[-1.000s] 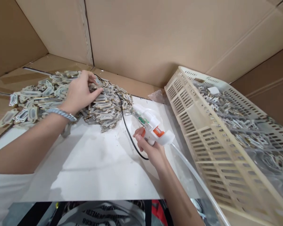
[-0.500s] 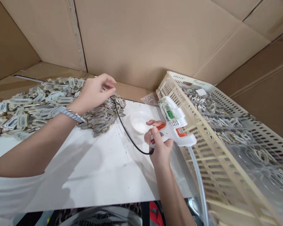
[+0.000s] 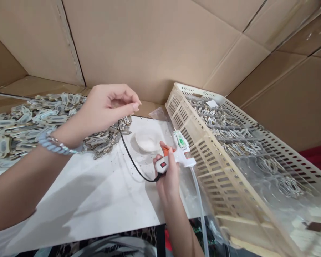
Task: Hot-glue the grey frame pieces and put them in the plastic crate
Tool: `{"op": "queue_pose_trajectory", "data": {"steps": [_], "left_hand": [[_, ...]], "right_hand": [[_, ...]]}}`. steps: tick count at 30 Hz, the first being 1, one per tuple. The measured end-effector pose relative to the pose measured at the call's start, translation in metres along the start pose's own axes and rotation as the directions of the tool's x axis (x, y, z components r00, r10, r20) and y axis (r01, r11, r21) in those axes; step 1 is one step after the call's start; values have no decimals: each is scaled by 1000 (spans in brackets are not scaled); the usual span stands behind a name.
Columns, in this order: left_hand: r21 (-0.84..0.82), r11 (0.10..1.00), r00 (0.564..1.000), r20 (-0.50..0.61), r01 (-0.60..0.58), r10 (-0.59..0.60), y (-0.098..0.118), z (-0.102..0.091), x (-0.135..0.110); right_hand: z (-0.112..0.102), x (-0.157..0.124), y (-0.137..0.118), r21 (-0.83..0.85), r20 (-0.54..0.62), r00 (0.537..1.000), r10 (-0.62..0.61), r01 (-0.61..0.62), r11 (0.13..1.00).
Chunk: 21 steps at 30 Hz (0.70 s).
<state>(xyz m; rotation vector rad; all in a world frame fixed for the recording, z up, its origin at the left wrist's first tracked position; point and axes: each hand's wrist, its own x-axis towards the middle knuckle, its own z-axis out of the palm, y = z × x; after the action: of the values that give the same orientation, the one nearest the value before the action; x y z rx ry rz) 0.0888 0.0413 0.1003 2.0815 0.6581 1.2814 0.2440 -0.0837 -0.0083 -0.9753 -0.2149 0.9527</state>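
Note:
My right hand [image 3: 168, 175] is wrapped round a white hot glue gun [image 3: 180, 154] with an orange trigger. A clear glue stick [image 3: 199, 200] trails from its back end and a black cord [image 3: 132, 157] runs from its handle. Above the table, my left hand [image 3: 115, 103] is raised with thumb and fingertips brought together in a pinch; anything between them is too small to make out. Behind and below this hand lies a heap of flat grey and beige frame-shaped pieces [image 3: 53, 117]. A shallow white dish [image 3: 147, 141] sits near the gun.
To the right stands a cream plastic basket [image 3: 216, 178] holding clear-lined compartments of small wire-like pieces [image 3: 235, 134]. Cardboard walls [image 3: 149, 46] rise behind the white table surface [image 3: 109, 200]. A clear plastic bag [image 3: 159, 113] lies beside the basket.
My left hand has come nearer and slightly right, its thumb and fingers closing together. The glue gun in my right hand has shifted left and turned. The whole view has swung a little right.

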Motion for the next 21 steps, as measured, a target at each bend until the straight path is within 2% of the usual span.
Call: {"op": "queue_pose_trajectory", "data": {"steps": [5,9,12,17,21], "left_hand": [[43,997,997,-34,65,-63,-7,-13,-16],[57,985,986,-49,164,-162,-11,-20,-30],[48,981,981,-47,188,-186,-14,-22,-36],[5,976,975,-39,218,-218,-17,-19,-31],[-56,973,971,-75,222,-226,-20,-13,-22]], "right_hand": [[-18,9,7,115,-187,963,194,-175,978],[-32,18,4,96,-143,962,232,-220,971],[-41,15,1,60,-88,966,245,-240,969],[-60,-3,-2,17,-53,964,260,-259,966],[-81,-22,5,-1,-93,966,242,-243,970]]}}
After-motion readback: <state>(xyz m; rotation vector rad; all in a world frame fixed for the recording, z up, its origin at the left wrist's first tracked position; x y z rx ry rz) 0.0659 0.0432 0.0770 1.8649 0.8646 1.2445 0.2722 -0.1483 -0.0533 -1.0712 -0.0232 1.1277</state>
